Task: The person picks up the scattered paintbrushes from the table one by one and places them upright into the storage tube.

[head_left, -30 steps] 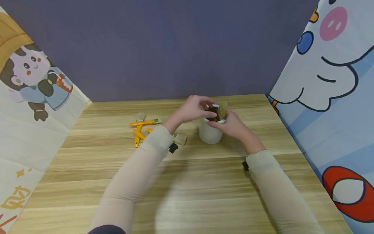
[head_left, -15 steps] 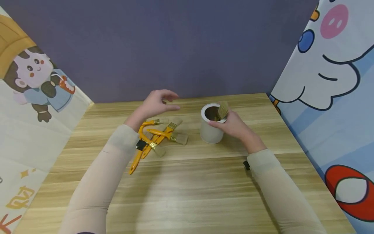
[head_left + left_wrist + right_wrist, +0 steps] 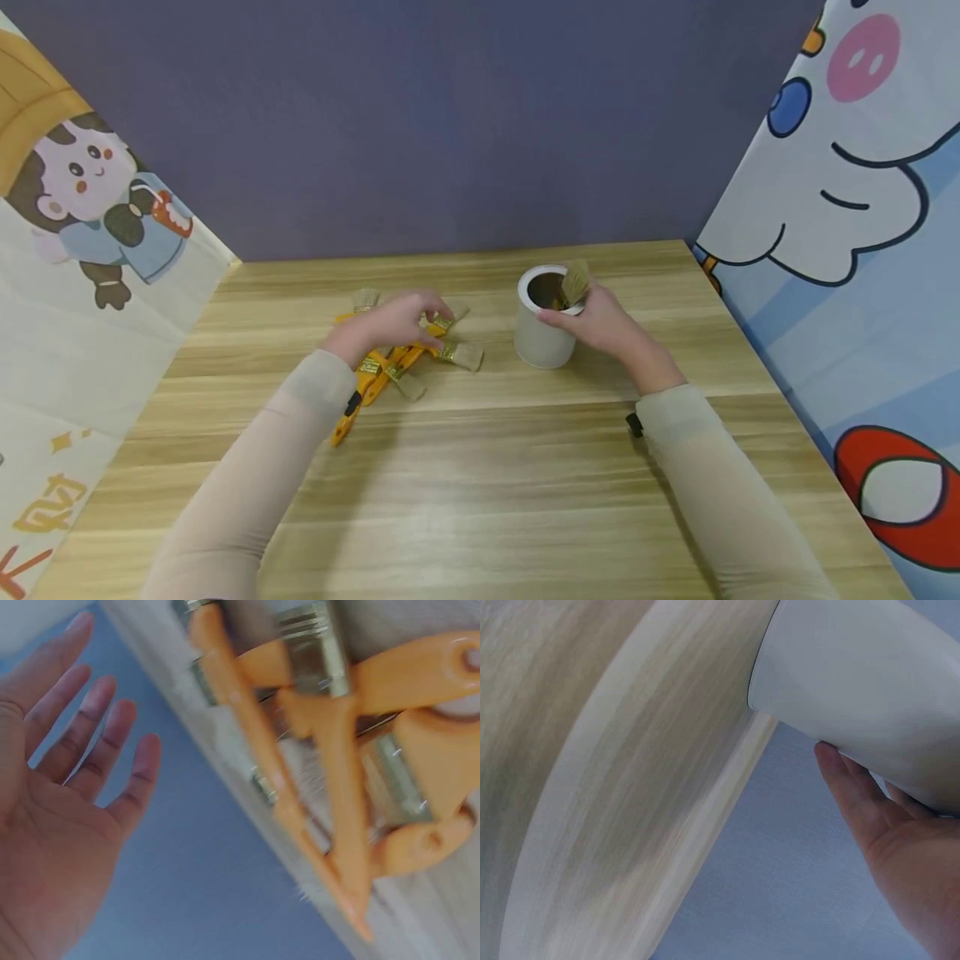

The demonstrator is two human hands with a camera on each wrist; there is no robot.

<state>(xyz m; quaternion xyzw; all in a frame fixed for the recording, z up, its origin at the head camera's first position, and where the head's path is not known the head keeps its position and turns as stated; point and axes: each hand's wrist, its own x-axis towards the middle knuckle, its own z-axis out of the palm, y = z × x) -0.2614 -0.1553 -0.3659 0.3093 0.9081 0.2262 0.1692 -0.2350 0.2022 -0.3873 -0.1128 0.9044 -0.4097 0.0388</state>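
Several orange-handled brushes (image 3: pixel 345 780); right hand (image 3: pixel 603 323) on can (image 3: pixel 542 342); yellow wall lettering (image 3: pixel 52 504)

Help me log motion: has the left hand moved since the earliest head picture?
Yes. Judged against the tabletop in the head view, the left hand has moved leftward, from the mouth of the white can to over the paintbrushes.

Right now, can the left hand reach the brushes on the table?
Probably yes: the left hand is right by the brushes, nothing seems between them, and the right hand is off at the white can.
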